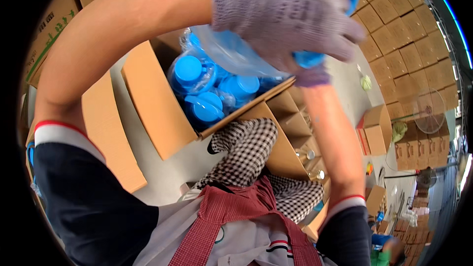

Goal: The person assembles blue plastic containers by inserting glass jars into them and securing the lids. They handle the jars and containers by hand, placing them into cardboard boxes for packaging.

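Over stacked cartons, left hand point(283, 15) covers right hand's blue cap point(309, 59).

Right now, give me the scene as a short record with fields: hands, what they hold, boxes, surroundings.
left hand: gloved hand, grey knit, raised close to the camera
held item: blue-capped clear plastic bottle, fingers wrapped over it
right hand: hidden behind the left; only its forearm shows
open carton: cardboard box full of blue-capped bottles in plastic wrap
second carton: divided box with cardboard cells
surroundings: stacked cartons, standing fan
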`<act>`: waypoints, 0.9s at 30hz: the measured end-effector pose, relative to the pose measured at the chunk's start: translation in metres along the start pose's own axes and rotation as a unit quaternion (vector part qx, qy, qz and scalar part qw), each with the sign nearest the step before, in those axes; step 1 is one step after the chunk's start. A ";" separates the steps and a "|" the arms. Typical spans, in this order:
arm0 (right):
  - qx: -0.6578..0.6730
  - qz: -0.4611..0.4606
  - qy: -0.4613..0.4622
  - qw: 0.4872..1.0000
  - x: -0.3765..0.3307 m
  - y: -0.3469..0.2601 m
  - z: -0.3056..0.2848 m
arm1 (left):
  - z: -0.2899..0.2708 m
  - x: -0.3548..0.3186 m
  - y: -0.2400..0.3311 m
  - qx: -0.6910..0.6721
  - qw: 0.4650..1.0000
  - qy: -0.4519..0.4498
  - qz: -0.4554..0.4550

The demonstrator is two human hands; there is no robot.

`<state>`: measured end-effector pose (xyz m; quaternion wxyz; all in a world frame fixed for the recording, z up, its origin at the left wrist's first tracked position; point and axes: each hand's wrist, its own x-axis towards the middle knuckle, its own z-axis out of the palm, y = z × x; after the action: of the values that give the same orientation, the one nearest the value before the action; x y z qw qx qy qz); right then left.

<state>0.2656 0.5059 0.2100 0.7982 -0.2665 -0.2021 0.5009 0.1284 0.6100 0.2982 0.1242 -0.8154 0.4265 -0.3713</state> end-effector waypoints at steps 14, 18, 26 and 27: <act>0.177 0.015 0.137 0.975 0.012 0.151 -0.097 | 0.082 -0.143 -0.027 -0.232 0.892 -0.308 -0.237; -0.034 -0.016 0.179 0.983 0.027 0.178 -0.117 | 0.098 -0.156 -0.049 -0.189 0.861 -0.384 -0.275; -0.153 0.177 0.215 0.948 0.079 0.188 -0.172 | 0.205 -0.308 -0.032 -0.197 0.736 -0.509 -0.401; -0.373 0.033 0.166 0.913 0.083 0.166 -0.196 | 0.221 -0.306 -0.041 -0.204 0.738 -0.397 -0.507</act>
<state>0.3005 0.5964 -0.0414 0.6460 -0.6302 -0.2302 0.3641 0.1998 0.8512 0.0135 -0.0934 -0.9903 -0.0726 0.0735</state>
